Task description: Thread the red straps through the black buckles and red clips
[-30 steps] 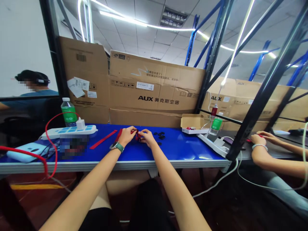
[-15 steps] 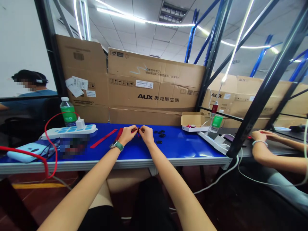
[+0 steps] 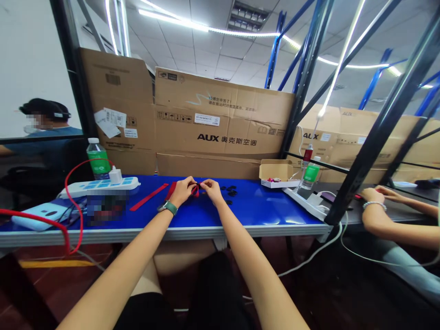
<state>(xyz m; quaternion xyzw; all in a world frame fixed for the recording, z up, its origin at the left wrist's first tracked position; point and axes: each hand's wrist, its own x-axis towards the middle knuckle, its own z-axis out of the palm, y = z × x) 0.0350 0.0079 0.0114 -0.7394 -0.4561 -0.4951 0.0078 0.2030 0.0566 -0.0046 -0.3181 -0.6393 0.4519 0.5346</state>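
Note:
My left hand (image 3: 183,190) and my right hand (image 3: 212,189) meet over the middle of the blue table (image 3: 261,213). Both pinch a small red strap piece (image 3: 195,189) held between their fingertips. A green watch (image 3: 167,207) sits on my left wrist. Just left of my hands lie two flat red strips (image 3: 148,197). Several small black parts (image 3: 229,190) lie on the table right of my right hand.
A white power strip (image 3: 99,186), a green-labelled bottle (image 3: 97,160), a red cable (image 3: 74,206) and a light blue device (image 3: 39,215) crowd the left. An open cardboard box (image 3: 277,174) stands at the right. Cardboard cartons (image 3: 220,123) wall the back. Another person's arms (image 3: 388,215) work at the right.
My hands have shifted slightly and drawn closer over the red strap piece, which now shows between the fingertips. The view has barely moved.

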